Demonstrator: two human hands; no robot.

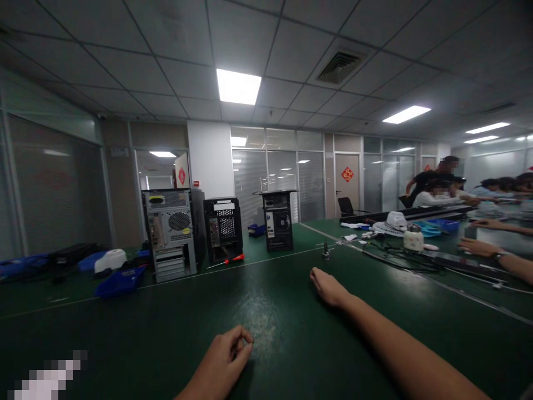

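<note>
My left hand (222,358) is low in the middle of the view, just above or on the green tabletop (266,300). Its fingers curl in toward the thumb, and nothing shows between them. Farther forward, my right hand (328,286) rests near the tabletop with its fingers drawn together; whatever is inside them, if anything, is hidden. Just beyond it stands a small dark metal piece (325,253), too small to name. A red-handled screwdriver (234,259) lies before a black computer case (224,228).
A grey computer case (170,233) stands left, another black case (278,222) right of centre. Blue trays (120,282) and a white device (110,260) lie left. Cables, a white cap-like object (395,222) and a jar-like object (413,239) lie right, near another person's hand (477,246).
</note>
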